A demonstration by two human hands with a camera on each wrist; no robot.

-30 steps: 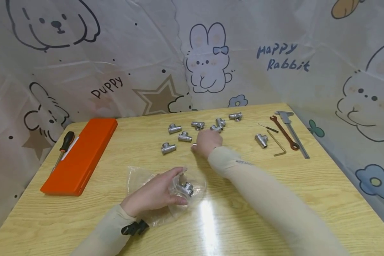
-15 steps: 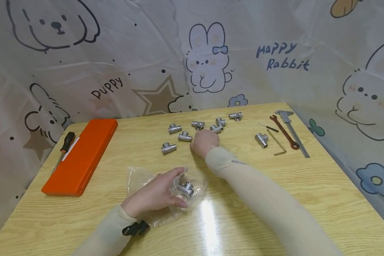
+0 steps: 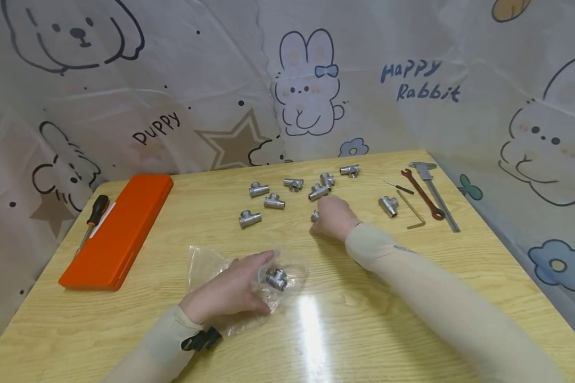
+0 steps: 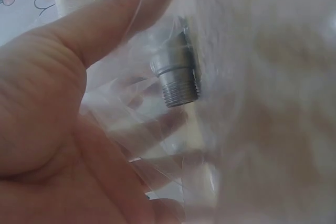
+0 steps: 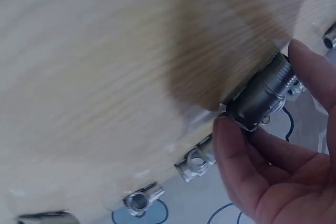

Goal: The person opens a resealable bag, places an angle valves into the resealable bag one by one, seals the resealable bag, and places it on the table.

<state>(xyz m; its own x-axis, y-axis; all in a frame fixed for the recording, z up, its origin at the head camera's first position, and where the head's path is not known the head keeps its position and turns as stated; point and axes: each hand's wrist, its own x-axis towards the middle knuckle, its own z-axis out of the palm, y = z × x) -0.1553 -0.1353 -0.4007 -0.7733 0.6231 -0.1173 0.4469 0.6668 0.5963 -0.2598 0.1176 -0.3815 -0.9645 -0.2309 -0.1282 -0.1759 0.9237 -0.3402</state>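
On the table (image 3: 364,319), right hand (image 3: 333,219) fingers pinching a half-hidden fitting (image 5: 260,100), left hand (image 3: 230,290) gripping the bag (image 3: 206,263).

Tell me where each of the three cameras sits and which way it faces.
Head: above, facing forward and down at the table; both sleeved arms show.
Left wrist: beside the left hand, facing the clear bag and the fitting inside.
Right wrist: under the right hand, facing along the tabletop; its fingers pinch a tee fitting.
Head and right wrist views share the loose fittings.
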